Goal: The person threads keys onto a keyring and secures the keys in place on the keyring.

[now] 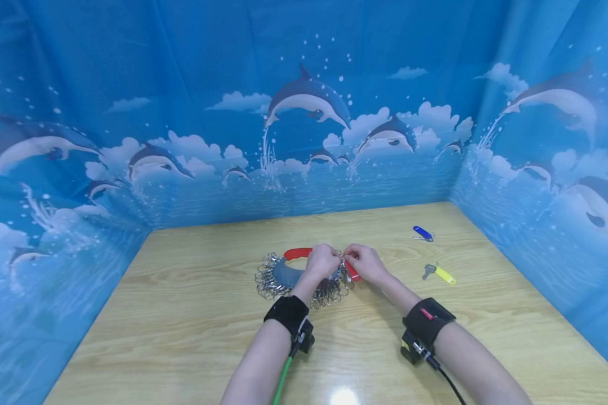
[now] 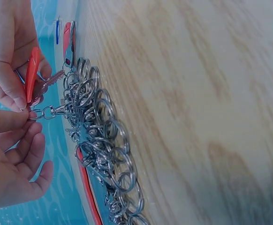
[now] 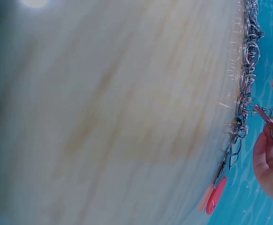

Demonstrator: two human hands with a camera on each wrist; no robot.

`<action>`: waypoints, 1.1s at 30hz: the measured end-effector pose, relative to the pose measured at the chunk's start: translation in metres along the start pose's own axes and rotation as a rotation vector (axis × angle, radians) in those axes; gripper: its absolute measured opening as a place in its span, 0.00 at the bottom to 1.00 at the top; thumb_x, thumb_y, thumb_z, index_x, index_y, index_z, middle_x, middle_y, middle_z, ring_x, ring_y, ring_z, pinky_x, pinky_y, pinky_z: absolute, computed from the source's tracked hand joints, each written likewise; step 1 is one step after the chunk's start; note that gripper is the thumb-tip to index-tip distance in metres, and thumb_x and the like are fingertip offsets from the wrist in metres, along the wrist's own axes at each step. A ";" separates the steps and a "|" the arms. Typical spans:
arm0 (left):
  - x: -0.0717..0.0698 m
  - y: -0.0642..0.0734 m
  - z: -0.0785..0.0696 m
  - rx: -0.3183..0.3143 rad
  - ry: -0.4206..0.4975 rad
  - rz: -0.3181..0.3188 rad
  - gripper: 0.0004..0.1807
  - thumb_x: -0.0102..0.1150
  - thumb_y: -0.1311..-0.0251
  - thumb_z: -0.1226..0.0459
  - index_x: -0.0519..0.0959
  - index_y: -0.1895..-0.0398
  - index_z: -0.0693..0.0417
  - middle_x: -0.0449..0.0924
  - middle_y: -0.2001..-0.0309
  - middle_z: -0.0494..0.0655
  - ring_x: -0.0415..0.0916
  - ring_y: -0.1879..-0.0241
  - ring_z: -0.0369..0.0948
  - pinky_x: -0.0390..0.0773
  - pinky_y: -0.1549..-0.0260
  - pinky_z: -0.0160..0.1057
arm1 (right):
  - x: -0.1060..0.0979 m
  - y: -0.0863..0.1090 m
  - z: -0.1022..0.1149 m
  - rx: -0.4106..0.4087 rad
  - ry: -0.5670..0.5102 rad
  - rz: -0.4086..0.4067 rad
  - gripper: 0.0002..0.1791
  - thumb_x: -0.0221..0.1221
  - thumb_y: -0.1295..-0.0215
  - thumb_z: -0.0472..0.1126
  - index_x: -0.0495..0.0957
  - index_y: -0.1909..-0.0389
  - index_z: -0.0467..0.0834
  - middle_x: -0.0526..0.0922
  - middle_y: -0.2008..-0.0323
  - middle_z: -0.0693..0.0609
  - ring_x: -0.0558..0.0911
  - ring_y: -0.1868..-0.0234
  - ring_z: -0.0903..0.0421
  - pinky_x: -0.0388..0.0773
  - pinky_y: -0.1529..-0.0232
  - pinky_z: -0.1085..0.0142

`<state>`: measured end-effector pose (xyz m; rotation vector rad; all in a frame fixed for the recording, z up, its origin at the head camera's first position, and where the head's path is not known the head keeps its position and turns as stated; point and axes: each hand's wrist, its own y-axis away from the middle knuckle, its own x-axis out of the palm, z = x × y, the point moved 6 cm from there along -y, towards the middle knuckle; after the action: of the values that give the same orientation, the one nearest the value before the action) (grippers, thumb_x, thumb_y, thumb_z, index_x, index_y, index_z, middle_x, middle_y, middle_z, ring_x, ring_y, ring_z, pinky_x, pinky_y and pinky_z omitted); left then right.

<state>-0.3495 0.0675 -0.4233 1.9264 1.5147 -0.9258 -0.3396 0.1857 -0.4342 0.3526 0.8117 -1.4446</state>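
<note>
A grey horseshoe-shaped key holder (image 1: 285, 275) with a red handle (image 1: 296, 253) lies on the table, fringed by several metal clips and split rings (image 2: 122, 159). Over its right side, my left hand (image 1: 323, 260) pinches one of those split rings (image 2: 35, 116) between thumb and forefinger. Close against it, my right hand (image 1: 366, 263) pinches a red key tag (image 2: 32, 75) with a metal key (image 2: 51, 82). The fingertips of both hands meet at the ring; whether tag and ring are linked is hidden. Another red key tag (image 1: 352, 271) hangs at the holder's right edge.
To the right on the wooden table (image 1: 182, 337) lie a blue-tagged key (image 1: 423, 233) and a yellow-tagged key (image 1: 443, 275). A blue dolphin-printed curtain (image 1: 208, 185) stands along the back and both sides.
</note>
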 end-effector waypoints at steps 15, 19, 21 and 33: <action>0.002 -0.001 -0.001 0.008 -0.045 0.014 0.23 0.50 0.45 0.70 0.54 0.93 0.50 0.43 0.90 0.39 0.40 0.88 0.36 0.47 0.85 0.33 | 0.000 0.001 0.003 0.008 0.028 0.016 0.05 0.57 0.40 0.32 0.79 0.66 0.35 0.82 0.70 0.45 0.80 0.69 0.51 0.76 0.64 0.59; 0.001 -0.001 -0.002 0.012 -0.036 0.010 0.23 0.50 0.45 0.70 0.54 0.93 0.50 0.43 0.89 0.39 0.39 0.88 0.36 0.47 0.85 0.33 | -0.001 0.000 0.006 -0.001 0.021 0.024 0.05 0.56 0.40 0.32 0.79 0.66 0.35 0.82 0.69 0.44 0.80 0.69 0.50 0.76 0.63 0.58; -0.001 -0.001 -0.002 0.007 -0.028 0.005 0.23 0.50 0.45 0.70 0.54 0.93 0.49 0.43 0.89 0.39 0.40 0.88 0.36 0.47 0.85 0.33 | -0.002 -0.001 0.008 -0.007 0.015 0.027 0.05 0.56 0.40 0.32 0.79 0.66 0.36 0.82 0.69 0.44 0.80 0.68 0.50 0.76 0.62 0.58; 0.001 0.001 0.002 -0.022 -0.014 0.039 0.26 0.54 0.40 0.62 0.56 0.94 0.49 0.45 0.90 0.39 0.43 0.90 0.36 0.49 0.86 0.33 | 0.000 0.000 0.007 -0.025 0.010 0.052 0.04 0.57 0.40 0.32 0.79 0.66 0.37 0.81 0.70 0.46 0.78 0.71 0.55 0.75 0.67 0.61</action>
<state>-0.3488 0.0665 -0.4254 1.9230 1.4690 -0.8996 -0.3377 0.1811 -0.4299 0.3598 0.8216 -1.3840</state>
